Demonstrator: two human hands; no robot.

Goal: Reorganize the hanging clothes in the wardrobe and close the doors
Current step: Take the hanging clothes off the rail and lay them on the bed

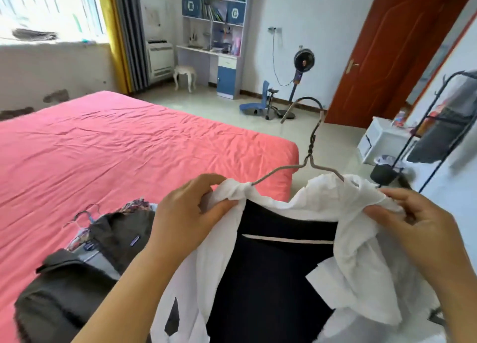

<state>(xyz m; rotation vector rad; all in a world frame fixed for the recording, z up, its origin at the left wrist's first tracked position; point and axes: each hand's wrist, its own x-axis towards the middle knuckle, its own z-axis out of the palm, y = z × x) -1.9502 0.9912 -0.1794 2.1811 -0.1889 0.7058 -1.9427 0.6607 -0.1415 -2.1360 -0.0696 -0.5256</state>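
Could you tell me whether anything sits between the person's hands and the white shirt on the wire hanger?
Nothing does. The left hand and the right hand already grip the white shirt at its two shoulders, on the wire hanger. The wardrobe it should go back to is out of view, so that path cannot be judged.

Clothes pile [85, 260] lies on bed [129, 141], left of held shirt [361, 252].
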